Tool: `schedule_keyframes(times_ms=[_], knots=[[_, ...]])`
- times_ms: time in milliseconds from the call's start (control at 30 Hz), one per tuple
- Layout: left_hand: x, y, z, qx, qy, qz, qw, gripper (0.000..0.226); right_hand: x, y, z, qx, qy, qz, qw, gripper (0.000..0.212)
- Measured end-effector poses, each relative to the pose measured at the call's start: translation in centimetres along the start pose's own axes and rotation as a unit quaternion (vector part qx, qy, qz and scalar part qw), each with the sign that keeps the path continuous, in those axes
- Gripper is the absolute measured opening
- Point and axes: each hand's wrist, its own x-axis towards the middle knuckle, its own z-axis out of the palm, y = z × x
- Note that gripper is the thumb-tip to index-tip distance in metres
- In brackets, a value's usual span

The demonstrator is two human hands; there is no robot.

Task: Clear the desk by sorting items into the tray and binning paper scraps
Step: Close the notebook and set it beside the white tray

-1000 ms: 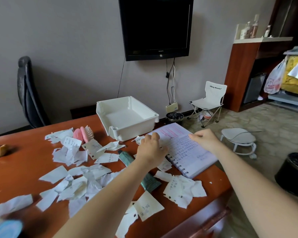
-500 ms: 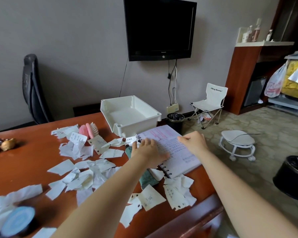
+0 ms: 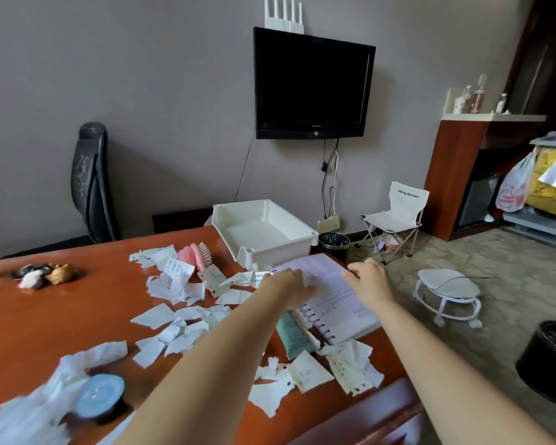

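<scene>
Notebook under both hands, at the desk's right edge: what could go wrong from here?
1. The notebook lies right at the edge of the desk. If the left hand and right hand slide it outward, it might tip to the floor.
2. Paper scraps sit by its near corner. Moving it could sweep them off, missing the black bin.
3. A green tube lies against its spiral side and may get dragged along.

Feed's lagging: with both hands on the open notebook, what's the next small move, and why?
Probably fold the notebook shut, ready for the tray: left hand and right hand rest on its open pages, and the tray beyond is empty.
</scene>
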Motion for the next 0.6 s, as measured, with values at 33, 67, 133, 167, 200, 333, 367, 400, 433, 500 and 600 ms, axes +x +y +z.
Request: schedule_keyframes(times_ms=[33,67,133,167,200,333,367,400,433,500,600], knots=[[-0.5,-0.2,-0.8,0.008,0.007,0.011,1.0,0.051,-0.1,-0.7,-0.3,-0.004,0.001,-0.016,1.0,0.023],[-1.0,-0.4,-1.5,0.02,0.007,0.02,1.0,0.051,-0.2,-1.6,-0.6,-0.006,0.0,-0.031,1.0,0.023],[-2.3,-1.3,-2.7,0.027,-0.006,0.037,0.999,0.052,-0.7,-3.6,-1.2,0.011,-0.01,-0.052,0.999,0.023],[-3.0,-1.9,-3.4,0.025,-0.011,0.048,0.998,0.053,-1.0,-4.9,-1.5,0.027,-0.013,-0.06,0.998,0.023],[-3.7,-2.7,-4.1,0.023,-0.009,0.062,0.998,0.052,-1.4,-6.1,-1.8,0.04,-0.014,-0.07,0.997,0.025],[-7.2,-6.6,-6.5,0.038,0.012,0.082,0.996,0.045,-3.0,-11.7,-2.5,0.065,-0.049,-0.125,0.989,0.038],[-8.2,-7.9,-6.8,0.042,0.012,0.078,0.996,0.043,-3.6,-13.2,-2.5,0.065,-0.071,-0.14,0.986,0.034],[-9.3,-9.2,-7.1,0.047,0.01,0.075,0.996,0.042,-4.1,-14.7,-2.6,0.062,-0.09,-0.155,0.982,0.032],[-10.4,-10.5,-7.4,0.05,0.006,0.07,0.996,0.042,-4.6,-16.2,-2.6,0.06,-0.105,-0.167,0.979,0.031],[-12.8,-13.3,-8.1,0.042,0.011,0.055,0.998,0.041,-5.8,-19.4,-2.5,0.061,-0.124,-0.198,0.97,0.029],[-16.6,-17.5,-9.2,0.015,0.033,0.028,0.999,0.039,-7.7,-24.1,-1.8,0.075,-0.146,-0.24,0.957,0.034]])
